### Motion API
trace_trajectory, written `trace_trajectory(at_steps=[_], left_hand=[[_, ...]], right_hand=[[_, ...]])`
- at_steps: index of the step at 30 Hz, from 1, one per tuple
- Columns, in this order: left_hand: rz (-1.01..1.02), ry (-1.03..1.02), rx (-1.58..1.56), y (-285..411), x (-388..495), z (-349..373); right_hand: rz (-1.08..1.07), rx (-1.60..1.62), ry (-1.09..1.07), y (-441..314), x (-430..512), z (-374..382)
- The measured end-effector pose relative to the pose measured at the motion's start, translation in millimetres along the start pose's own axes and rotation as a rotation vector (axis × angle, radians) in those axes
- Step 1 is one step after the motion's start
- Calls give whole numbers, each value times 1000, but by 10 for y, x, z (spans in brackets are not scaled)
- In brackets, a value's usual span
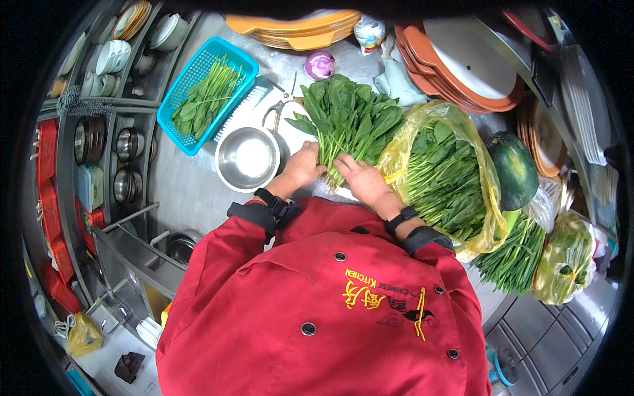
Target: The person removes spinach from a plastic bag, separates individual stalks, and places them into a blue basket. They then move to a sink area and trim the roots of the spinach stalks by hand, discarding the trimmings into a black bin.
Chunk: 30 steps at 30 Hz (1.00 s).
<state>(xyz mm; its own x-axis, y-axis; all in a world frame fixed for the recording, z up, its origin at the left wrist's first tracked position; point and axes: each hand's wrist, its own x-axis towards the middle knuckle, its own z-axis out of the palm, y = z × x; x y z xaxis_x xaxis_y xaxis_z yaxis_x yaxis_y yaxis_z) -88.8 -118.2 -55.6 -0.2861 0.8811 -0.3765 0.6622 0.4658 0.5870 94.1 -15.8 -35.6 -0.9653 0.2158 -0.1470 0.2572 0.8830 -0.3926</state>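
A bunch of leafy greens with roots [354, 114] lies on a white board, leaves pointing away from me. My left hand [303, 166] touches the left side of its stems, fingers around the edge; whether it grips them is unclear. At the right of the same stems is my right hand [364, 180], fingers bent against them. Kitchen scissors [280, 106] lie with spread blades left of the leaves. A steel bowl [247, 158] stands beside my left hand. More greens fill a yellow plastic bag [436, 116] on the right. Some cut greens [210, 96] lie in a turquoise basket [241, 79].
A halved purple onion [320, 66] sits beyond the greens. Orange-rimmed platters [302, 34] and brown-rimmed platters [460, 64] are stacked at the back. To the right are a dark green melon [512, 171] and long green stalks [517, 255]. Shelves with bowls [113, 57] stand at left.
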Motion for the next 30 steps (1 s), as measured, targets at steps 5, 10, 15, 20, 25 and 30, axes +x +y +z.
trace_trajectory(at_steps=[5, 10, 15, 20, 25, 30], left_hand=[[62, -155, -223, -321, 90, -50], [83, -202, -276, -428, 181, -48], [36, -144, 3, -188, 193, -69], [43, 15, 134, -28, 72, -193], [41, 314, 233, 331, -83, -398], [368, 185, -171, 949, -107, -385]], right_hand=[[-20, 20, 27, 10, -10, -18], [-15, 84, 18, 8, -18, -62], [-5, 189, -36, -15, -43, -239], [6, 555, 119, 44, -346, -553], [530, 675, 606, 395, -1011, -652], [1179, 262, 138, 676, -1422, -480]])
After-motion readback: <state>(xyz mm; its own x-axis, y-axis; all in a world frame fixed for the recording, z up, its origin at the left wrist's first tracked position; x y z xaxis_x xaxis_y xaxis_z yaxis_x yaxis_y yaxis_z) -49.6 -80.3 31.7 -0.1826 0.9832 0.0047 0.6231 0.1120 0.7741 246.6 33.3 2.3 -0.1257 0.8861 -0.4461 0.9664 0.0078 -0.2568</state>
